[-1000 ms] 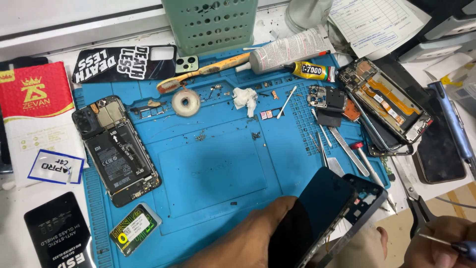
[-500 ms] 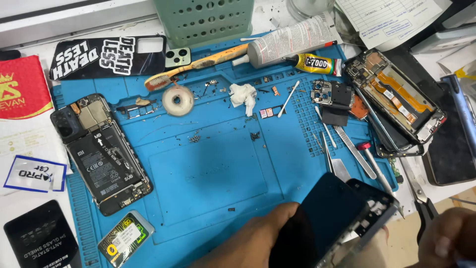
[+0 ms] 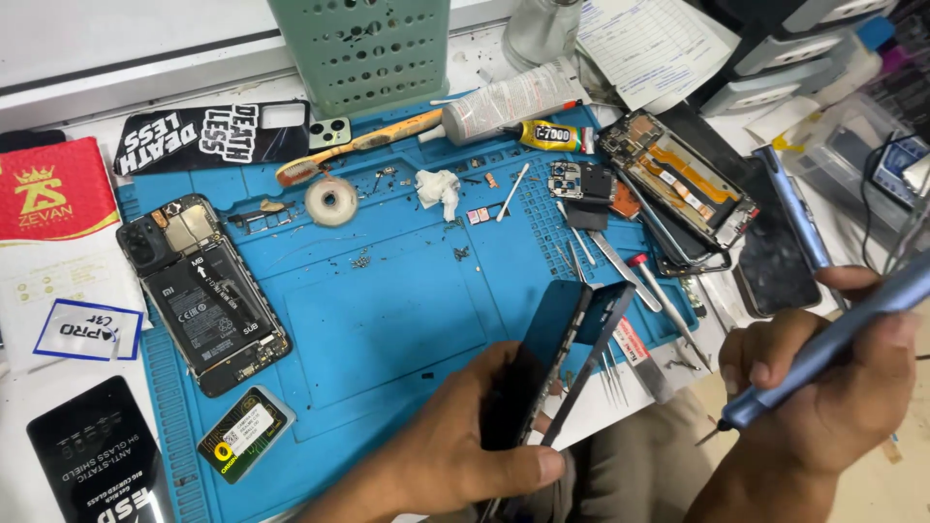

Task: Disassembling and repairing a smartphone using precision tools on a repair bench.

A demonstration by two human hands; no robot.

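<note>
My left hand (image 3: pixel 455 446) grips a dark phone (image 3: pixel 547 353) at the near edge of the blue work mat (image 3: pixel 387 320). The phone stands on edge, its screen and frame parted a little at the top. My right hand (image 3: pixel 823 387) is closed around a blue-grey electric screwdriver (image 3: pixel 823 344), tip pointing down and left, to the right of the phone and off the mat. The tip is apart from the phone.
An opened phone (image 3: pixel 203 295) lies on the mat's left. A second opened phone frame (image 3: pixel 678 184) lies at right, with tweezers and a red-tipped tool (image 3: pixel 659 291) nearby. Tape roll (image 3: pixel 331 200), glue tube (image 3: pixel 547 136), toothbrush (image 3: pixel 358 145), green basket (image 3: pixel 363 48) stand farther back.
The phone has been turned from lying tilted to standing on edge. My right hand rose into view with the screwdriver. The camera shifted right and down.
</note>
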